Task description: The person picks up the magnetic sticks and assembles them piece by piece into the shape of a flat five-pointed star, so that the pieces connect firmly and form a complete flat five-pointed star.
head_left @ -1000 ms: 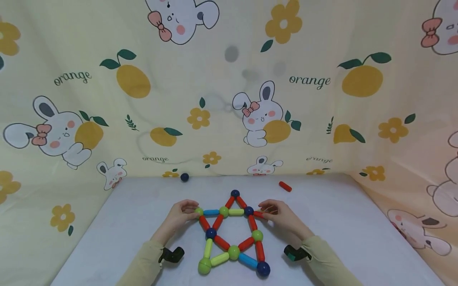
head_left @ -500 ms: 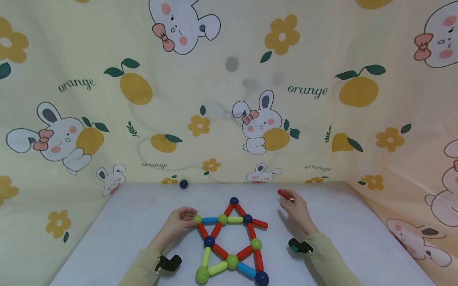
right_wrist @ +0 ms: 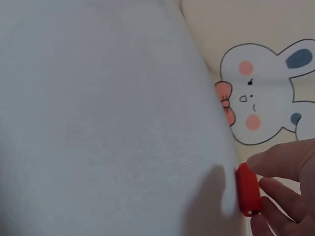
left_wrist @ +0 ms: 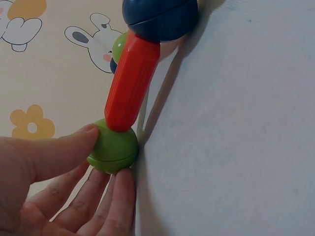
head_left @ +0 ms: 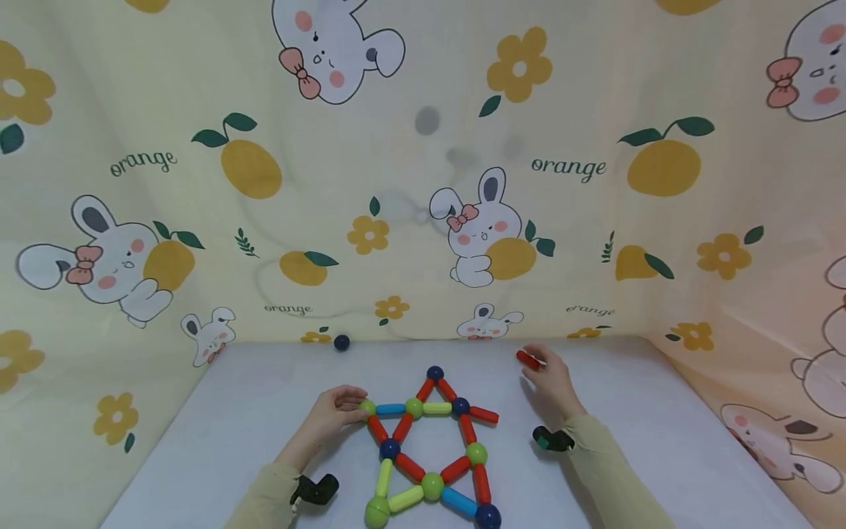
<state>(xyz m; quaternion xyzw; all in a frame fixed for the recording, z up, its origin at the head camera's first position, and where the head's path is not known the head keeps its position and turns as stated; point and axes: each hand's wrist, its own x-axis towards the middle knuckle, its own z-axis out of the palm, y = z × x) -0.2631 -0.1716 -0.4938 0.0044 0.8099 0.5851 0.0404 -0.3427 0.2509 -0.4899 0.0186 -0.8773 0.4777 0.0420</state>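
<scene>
My left hand (head_left: pixel 330 417) holds the green ball (left_wrist: pixel 115 150) at the left corner of a star-like frame of magnetic rods and balls, thumb on one side and fingers on the other. From that ball a red rod (left_wrist: pixel 132 83) runs to a dark blue ball (head_left: pixel 390 449). At the back right, my right hand (head_left: pixel 554 383) pinches a loose red rod (right_wrist: pixel 248 189) between thumb and fingers, at the tabletop. Another red rod (head_left: pixel 485 416) sticks out to the right from a dark blue ball (head_left: pixel 460 406), its outer end free.
A lone dark blue ball (head_left: pixel 341 343) lies at the back edge of the white table (head_left: pixel 264 371). Behind rises a cream cloth (head_left: pixel 410 294) printed with rabbits and oranges. Both wrists carry small black cameras, such as the left one (head_left: pixel 316 489).
The right hand has let go of the outward red rod on the frame, reached to the back right and taken hold of the loose red rod. The left hand stays on the green ball.
</scene>
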